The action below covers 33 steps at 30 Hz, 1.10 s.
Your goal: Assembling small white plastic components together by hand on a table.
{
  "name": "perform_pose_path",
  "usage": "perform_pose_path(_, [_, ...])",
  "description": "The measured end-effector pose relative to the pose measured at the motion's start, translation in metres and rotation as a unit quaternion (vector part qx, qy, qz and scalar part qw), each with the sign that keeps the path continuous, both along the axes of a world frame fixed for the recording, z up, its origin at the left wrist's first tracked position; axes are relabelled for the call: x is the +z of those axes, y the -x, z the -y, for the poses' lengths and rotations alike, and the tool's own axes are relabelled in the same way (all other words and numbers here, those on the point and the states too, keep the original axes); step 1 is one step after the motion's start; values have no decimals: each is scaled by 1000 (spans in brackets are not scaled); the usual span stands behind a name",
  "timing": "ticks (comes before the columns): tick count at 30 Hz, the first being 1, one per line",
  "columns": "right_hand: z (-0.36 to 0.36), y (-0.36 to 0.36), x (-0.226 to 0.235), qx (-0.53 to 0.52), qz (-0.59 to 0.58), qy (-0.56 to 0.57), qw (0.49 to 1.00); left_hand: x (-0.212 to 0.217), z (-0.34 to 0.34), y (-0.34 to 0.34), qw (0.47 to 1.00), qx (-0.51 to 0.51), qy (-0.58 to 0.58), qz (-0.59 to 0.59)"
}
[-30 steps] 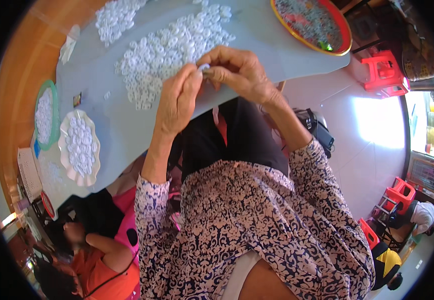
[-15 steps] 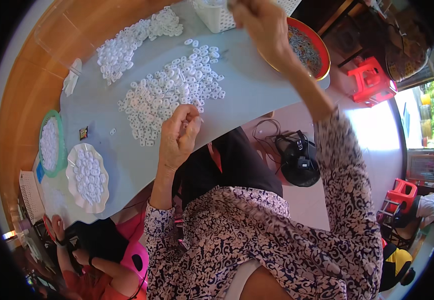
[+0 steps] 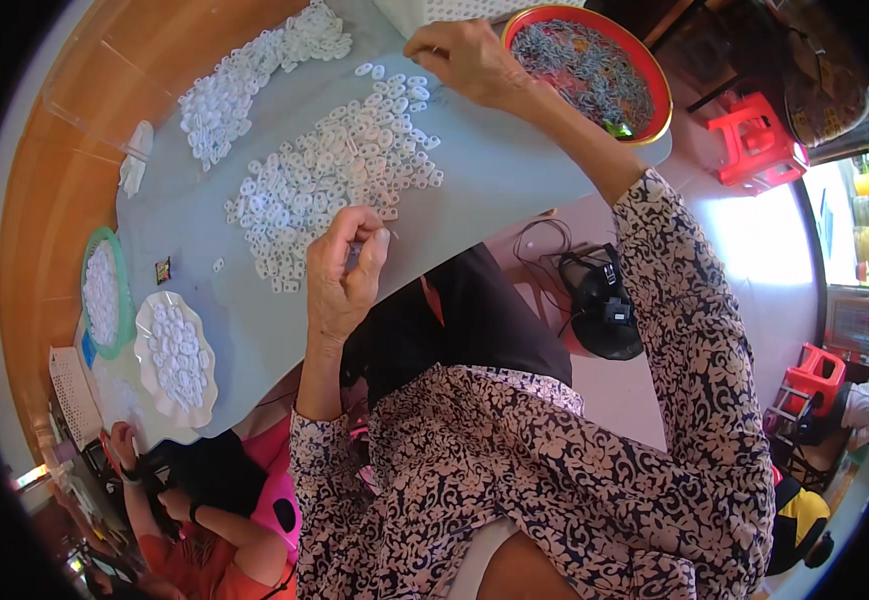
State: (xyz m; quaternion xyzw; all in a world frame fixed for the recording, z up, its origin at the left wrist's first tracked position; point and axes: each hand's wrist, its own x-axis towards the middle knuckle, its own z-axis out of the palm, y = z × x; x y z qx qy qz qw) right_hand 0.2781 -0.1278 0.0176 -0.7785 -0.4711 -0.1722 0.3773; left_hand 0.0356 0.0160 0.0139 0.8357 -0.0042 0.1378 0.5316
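Drawn away from over the white perforated plastic basket (image 3: 420,12) since half a second ago with the right hand (image 3: 470,60), to just beside the far end of a loose spread of small, white, two-holed oval pieces (image 3: 340,165). Bent at the fingers there; impossible to tell whether gripping anything. Kept at the spread's near edge with the left hand (image 3: 345,265), curled at the fingers, thumb tip near the forefinger; again impossible to tell whether holding a piece. Next to the right wrist, a round red bowl with a gold rim (image 3: 661,100), filled with thin grey bits. Farther left on the grey tabletop (image 3: 505,160), a long white heap (image 3: 240,85), a white scalloped dish (image 3: 195,418) and a green oval plastic basket (image 3: 127,300), both filled with white pieces.
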Motion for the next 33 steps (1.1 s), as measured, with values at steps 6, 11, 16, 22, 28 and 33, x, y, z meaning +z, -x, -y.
perform_pose_path(6, [-27, -25, -15, 58, 40, 104, 992, 1, 1, 0, 1000, 20, 19, -11])
perform_pose_path(11, [-36, -29, -23, 83, 44, 136, 986, -2, -3, 3, 999, 20, 28, -36])
perform_pose_path(16, [-39, -30, -20, 59, 119, 231, 964, 0, -4, 5, 999, 9, 34, -42])
perform_pose_path(22, [-51, -20, 2, 47, 99, 298, 948, 1, -5, 4, 999, -9, 9, -37])
perform_pose_path(28, [-50, -15, 13, 20, 96, 298, 950, 3, 2, 1, 999, -38, -5, -27])
perform_pose_path(33, [-51, -34, -7, 50, 146, 316, 936, 0, 4, 2, 999, -45, -29, 6])
